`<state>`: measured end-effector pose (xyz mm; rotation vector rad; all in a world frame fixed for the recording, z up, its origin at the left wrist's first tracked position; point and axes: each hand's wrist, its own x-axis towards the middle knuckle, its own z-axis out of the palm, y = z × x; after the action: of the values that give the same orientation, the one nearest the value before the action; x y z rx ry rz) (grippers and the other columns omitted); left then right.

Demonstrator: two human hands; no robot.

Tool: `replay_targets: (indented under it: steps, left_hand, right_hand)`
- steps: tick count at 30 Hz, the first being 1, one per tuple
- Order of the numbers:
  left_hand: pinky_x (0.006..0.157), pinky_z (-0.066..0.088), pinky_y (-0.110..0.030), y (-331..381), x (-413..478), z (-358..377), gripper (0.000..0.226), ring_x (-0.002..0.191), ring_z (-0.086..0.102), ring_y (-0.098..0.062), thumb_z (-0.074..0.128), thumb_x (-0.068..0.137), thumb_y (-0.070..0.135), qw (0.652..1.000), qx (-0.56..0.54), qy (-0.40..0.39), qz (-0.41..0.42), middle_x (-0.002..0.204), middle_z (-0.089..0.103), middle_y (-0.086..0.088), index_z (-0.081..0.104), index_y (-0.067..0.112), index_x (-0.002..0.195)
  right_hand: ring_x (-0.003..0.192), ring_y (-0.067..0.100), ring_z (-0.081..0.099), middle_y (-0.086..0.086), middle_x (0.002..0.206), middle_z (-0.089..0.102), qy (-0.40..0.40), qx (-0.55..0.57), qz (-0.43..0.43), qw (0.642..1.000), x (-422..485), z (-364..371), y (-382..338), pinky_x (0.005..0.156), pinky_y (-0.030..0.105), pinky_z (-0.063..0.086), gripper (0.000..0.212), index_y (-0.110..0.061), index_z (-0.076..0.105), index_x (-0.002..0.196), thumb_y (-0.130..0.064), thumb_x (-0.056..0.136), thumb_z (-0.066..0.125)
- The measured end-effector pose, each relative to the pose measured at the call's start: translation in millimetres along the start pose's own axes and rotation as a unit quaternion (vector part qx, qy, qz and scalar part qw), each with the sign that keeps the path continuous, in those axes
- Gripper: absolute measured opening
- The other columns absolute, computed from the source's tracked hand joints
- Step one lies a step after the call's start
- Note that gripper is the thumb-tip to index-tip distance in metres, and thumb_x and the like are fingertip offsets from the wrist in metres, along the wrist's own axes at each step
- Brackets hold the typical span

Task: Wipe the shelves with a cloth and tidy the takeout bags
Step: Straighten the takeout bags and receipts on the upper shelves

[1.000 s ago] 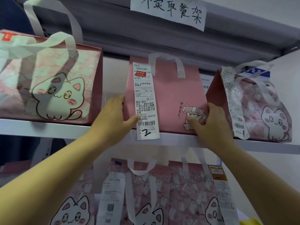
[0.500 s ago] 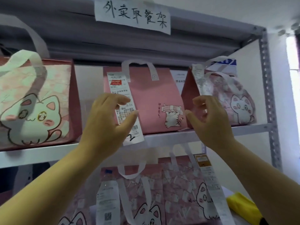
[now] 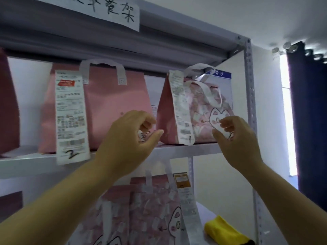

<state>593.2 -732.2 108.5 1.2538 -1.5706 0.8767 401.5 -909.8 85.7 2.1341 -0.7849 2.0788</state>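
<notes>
A plain pink takeout bag (image 3: 106, 110) with a long receipt marked 2 (image 3: 70, 117) stands on the upper shelf (image 3: 177, 150). To its right stands a cat-print pink bag (image 3: 200, 110) with a receipt marked 1 (image 3: 180, 110). My left hand (image 3: 127, 138) hovers in front of the gap between the two bags, fingers loosely curled, thumb out, holding nothing. My right hand (image 3: 237, 140) is raised in front of the cat-print bag's right lower corner, fingers loosely curled and empty. A yellow cloth (image 3: 224, 230) lies on the lower shelf at the right.
More cat-print bags (image 3: 150, 209) with hanging receipts fill the lower shelf. A dark red bag's edge (image 3: 7, 103) shows at the far left. A handwritten paper sign (image 3: 106, 9) hangs on the top beam. The shelf's perforated post (image 3: 249, 103) and a dark curtain (image 3: 311, 121) stand at the right.
Both hands have let go of the plain pink bag and moved right, toward the cat-print bag. The view has swung right with them.
</notes>
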Motion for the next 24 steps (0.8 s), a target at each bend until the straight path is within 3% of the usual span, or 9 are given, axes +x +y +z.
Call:
replay_targets:
  steps: [4, 8, 10, 13, 15, 19, 24]
  left_hand:
    - [0.075, 0.044, -0.023, 13, 17, 51, 0.036, 0.089, 0.053, -0.01, 0.059, 0.084, 0.036, 0.999, 0.025, 0.031, -0.03, 0.099, 0.057, 0.005, 0.059, 0.013, 0.111]
    - [0.097, 0.043, -0.037, 12, 31, 90, 0.052, 0.115, 0.049, -0.017, 0.052, 0.088, 0.041, 0.993, 0.041, 0.02, -0.108, 0.128, 0.052, -0.004, 0.045, 0.013, 0.132]
    - [0.089, 0.046, -0.032, 9, 36, 101, 0.046, 0.109, 0.053, -0.014, 0.049, 0.09, 0.041, 0.991, 0.048, 0.013, -0.128, 0.125, 0.056, 0.001, 0.048, 0.016, 0.129]
    - [0.063, 0.034, -0.005, 6, 37, 111, 0.036, 0.077, 0.051, 0.003, 0.05, 0.092, 0.035, 0.986, 0.054, 0.026, -0.156, 0.099, 0.055, 0.017, 0.052, 0.016, 0.124]
    - [0.058, 0.035, -0.005, 4, 37, 115, 0.034, 0.071, 0.05, 0.009, 0.051, 0.093, 0.033, 0.98, 0.05, 0.023, -0.192, 0.094, 0.056, 0.018, 0.055, 0.016, 0.122]
    - [0.076, 0.052, -0.029, 1, 36, 117, 0.022, 0.084, 0.064, -0.008, 0.051, 0.093, 0.03, 0.977, 0.036, 0.008, -0.211, 0.101, 0.069, 0.008, 0.064, 0.021, 0.109]
    - [0.061, 0.041, -0.01, -2, 34, 116, 0.02, 0.079, 0.06, 0.002, 0.052, 0.093, 0.026, 0.976, 0.065, 0.016, -0.206, 0.094, 0.066, 0.013, 0.066, 0.019, 0.106]
  right_hand:
    - [0.105, 0.025, 0.053, 0.009, 0.12, 0.054, -0.017, -0.005, 0.03, 0.999, 23, -2, 53, 0.082, 0.037, 0.05, 0.045, -0.012, 0.05, 0.12, -0.027, 0.081, 0.069]
    - [0.117, 0.029, 0.043, 0.01, 0.129, 0.045, -0.043, -0.016, 0.047, 0.998, 38, 8, 91, 0.095, 0.045, 0.044, 0.061, -0.014, 0.042, 0.13, -0.032, 0.079, 0.07]
    - [0.118, 0.027, 0.042, 0.007, 0.128, 0.042, -0.064, 0.008, 0.057, 0.996, 44, 16, 102, 0.091, 0.035, 0.038, 0.064, -0.017, 0.038, 0.133, -0.033, 0.079, 0.069]
    - [0.111, 0.026, 0.043, 0.003, 0.12, 0.043, -0.102, 0.05, 0.082, 0.99, 49, 27, 113, 0.081, 0.033, 0.036, 0.059, -0.02, 0.039, 0.128, -0.034, 0.078, 0.065]
    - [0.109, 0.028, 0.045, 0.006, 0.118, 0.046, -0.119, 0.055, 0.098, 0.987, 52, 32, 119, 0.08, 0.035, 0.038, 0.052, -0.018, 0.042, 0.122, -0.034, 0.078, 0.064]
    - [0.094, 0.023, 0.052, 0.004, 0.108, 0.055, -0.143, 0.089, 0.124, 0.978, 56, 37, 124, 0.063, 0.029, 0.042, 0.049, -0.018, 0.045, 0.111, -0.036, 0.073, 0.07]
    - [0.093, 0.022, 0.054, 0.006, 0.109, 0.056, -0.139, 0.086, 0.108, 0.981, 55, 37, 126, 0.071, 0.032, 0.044, 0.049, -0.014, 0.05, 0.113, -0.037, 0.074, 0.068]
